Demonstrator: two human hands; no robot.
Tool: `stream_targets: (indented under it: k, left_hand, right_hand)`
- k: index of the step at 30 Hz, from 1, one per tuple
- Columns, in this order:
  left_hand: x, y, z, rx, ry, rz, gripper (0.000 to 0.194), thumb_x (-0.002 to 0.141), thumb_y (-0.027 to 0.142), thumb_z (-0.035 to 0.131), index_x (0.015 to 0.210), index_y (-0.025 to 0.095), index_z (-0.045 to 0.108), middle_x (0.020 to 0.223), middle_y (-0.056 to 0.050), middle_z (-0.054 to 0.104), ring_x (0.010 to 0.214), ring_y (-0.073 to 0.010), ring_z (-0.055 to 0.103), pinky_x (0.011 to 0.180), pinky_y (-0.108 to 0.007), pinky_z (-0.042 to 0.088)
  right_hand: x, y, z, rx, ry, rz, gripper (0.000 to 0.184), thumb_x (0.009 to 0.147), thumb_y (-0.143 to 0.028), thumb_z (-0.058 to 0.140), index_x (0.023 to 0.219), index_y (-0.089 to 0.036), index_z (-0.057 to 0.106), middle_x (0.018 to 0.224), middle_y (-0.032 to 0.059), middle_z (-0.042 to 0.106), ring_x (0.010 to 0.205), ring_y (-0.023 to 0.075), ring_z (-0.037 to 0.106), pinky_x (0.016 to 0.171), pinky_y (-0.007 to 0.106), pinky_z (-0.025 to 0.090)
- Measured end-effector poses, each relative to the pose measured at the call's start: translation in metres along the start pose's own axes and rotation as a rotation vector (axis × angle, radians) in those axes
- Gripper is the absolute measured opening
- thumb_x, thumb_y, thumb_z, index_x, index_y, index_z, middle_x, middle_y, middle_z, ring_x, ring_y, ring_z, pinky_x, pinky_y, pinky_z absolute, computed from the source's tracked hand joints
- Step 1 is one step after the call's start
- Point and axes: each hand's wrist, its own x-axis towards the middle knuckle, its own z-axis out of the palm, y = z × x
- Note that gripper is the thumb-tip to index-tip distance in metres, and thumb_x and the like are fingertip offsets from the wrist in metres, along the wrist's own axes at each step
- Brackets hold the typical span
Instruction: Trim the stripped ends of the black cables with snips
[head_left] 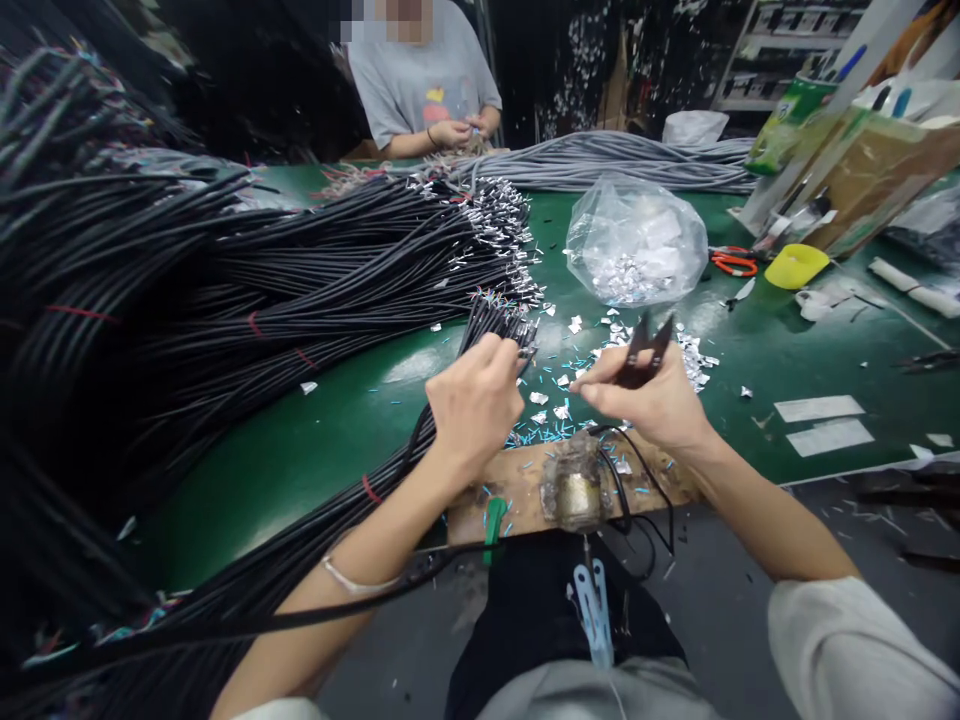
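My left hand (480, 400) is closed, knuckles up, over the near bundle of black cables (499, 325). A black cable (421, 432) runs up into it from the lower left; the cable's end is hidden by the fingers. My right hand (652, 400) grips dark snips (646, 352), their two blades pointing up and away from me. Its thumb and forefinger are pinched together toward my left hand; anything between them is too small to make out. Blue wire trimmings (551, 436) and silvery foil scraps (694, 360) lie scattered around the hands.
A device fixed to a wooden board (577, 490) sits at the table's front edge. Large stacks of black cables (300, 250) fill the left. A clear plastic bag (637, 240) of scraps, orange-handled scissors (733, 262) and yellow tape (796, 267) stand behind. A person (424, 80) works across the table.
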Motion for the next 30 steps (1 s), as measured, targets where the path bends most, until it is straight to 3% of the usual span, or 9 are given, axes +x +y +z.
stream_targets:
  k: [4, 6, 10, 13, 17, 23, 26, 30]
  left_hand:
    - [0.005, 0.000, -0.004, -0.186, 0.070, -0.105, 0.013, 0.080, 0.018, 0.058, 0.069, 0.017, 0.053, 0.064, 0.001, 0.050, 0.058, -0.0100, 0.047, 0.053, -0.023, 0.034]
    - [0.004, 0.003, -0.007, -0.187, 0.141, -0.069, 0.010, 0.079, 0.018, 0.060, 0.070, 0.016, 0.055, 0.064, 0.002, 0.050, 0.056, -0.0092, 0.046, 0.053, -0.022, 0.035]
    - [-0.001, 0.008, -0.011, -0.216, 0.137, 0.015, 0.008, 0.078, 0.016, 0.061, 0.071, 0.016, 0.058, 0.062, 0.002, 0.051, 0.053, -0.0085, 0.045, 0.051, -0.023, 0.035]
    - [-0.004, 0.010, -0.011, -0.243, 0.077, -0.007, 0.006, 0.079, 0.016, 0.060, 0.073, 0.015, 0.059, 0.065, 0.000, 0.055, 0.055, -0.0091, 0.047, 0.053, -0.023, 0.037]
    - [-0.004, 0.011, -0.011, -0.276, -0.004, -0.035, 0.008, 0.083, 0.017, 0.056, 0.078, 0.015, 0.062, 0.070, -0.001, 0.060, 0.060, -0.0101, 0.052, 0.057, -0.022, 0.040]
    - [-0.003, 0.012, -0.012, -0.314, -0.023, -0.080, 0.013, 0.084, 0.020, 0.054, 0.078, 0.014, 0.063, 0.069, -0.002, 0.061, 0.059, -0.0100, 0.052, 0.057, -0.022, 0.039]
    - [0.000, 0.011, -0.015, -0.436, -0.133, -0.173, 0.018, 0.085, 0.022, 0.051, 0.074, 0.015, 0.062, 0.065, -0.001, 0.059, 0.057, -0.0096, 0.050, 0.052, -0.022, 0.036]
    - [0.007, 0.008, -0.021, -0.869, -0.482, -0.402, 0.037, 0.087, 0.035, 0.046, 0.055, 0.016, 0.047, 0.047, 0.004, 0.039, 0.041, -0.0060, 0.032, 0.039, -0.021, 0.023]
  right_hand:
    - [0.005, 0.004, -0.003, -0.080, 0.252, -0.034, 0.013, 0.070, -0.029, 0.066, 0.075, -0.019, 0.074, 0.061, 0.0011, 0.065, 0.052, 0.0105, 0.053, 0.049, 0.025, 0.041]
    - [0.004, 0.009, 0.003, -0.184, 0.163, -0.069, 0.020, 0.073, -0.032, 0.066, 0.086, -0.019, 0.073, 0.067, 0.0017, 0.067, 0.057, 0.0109, 0.054, 0.053, 0.026, 0.043]
    - [0.002, 0.015, 0.013, -0.183, -0.011, -0.195, 0.023, 0.078, -0.030, 0.063, 0.097, -0.019, 0.071, 0.081, 0.0042, 0.068, 0.072, 0.0126, 0.059, 0.061, 0.026, 0.046]
    - [0.002, 0.014, 0.014, -0.197, 0.013, -0.254, 0.017, 0.080, -0.025, 0.061, 0.092, -0.018, 0.071, 0.079, 0.0038, 0.067, 0.067, 0.0111, 0.057, 0.057, 0.025, 0.043]
    - [0.002, 0.012, 0.013, -0.231, 0.033, -0.223, 0.012, 0.079, -0.022, 0.060, 0.083, -0.015, 0.070, 0.070, 0.0013, 0.064, 0.059, 0.0088, 0.051, 0.054, 0.024, 0.040]
    - [0.002, 0.012, 0.014, -0.190, -0.005, -0.203, 0.014, 0.079, -0.026, 0.061, 0.081, -0.014, 0.068, 0.069, 0.0008, 0.064, 0.052, 0.0069, 0.048, 0.045, 0.021, 0.036]
    - [-0.002, 0.015, 0.014, -0.371, 0.035, -0.397, 0.009, 0.080, -0.018, 0.058, 0.079, -0.013, 0.065, 0.068, 0.0017, 0.062, 0.057, 0.0089, 0.052, 0.051, 0.023, 0.041]
    - [-0.009, 0.019, 0.014, -0.751, 0.096, -0.697, 0.020, 0.082, -0.008, 0.049, 0.097, -0.013, 0.061, 0.080, 0.0058, 0.064, 0.069, 0.0126, 0.057, 0.055, 0.025, 0.043]
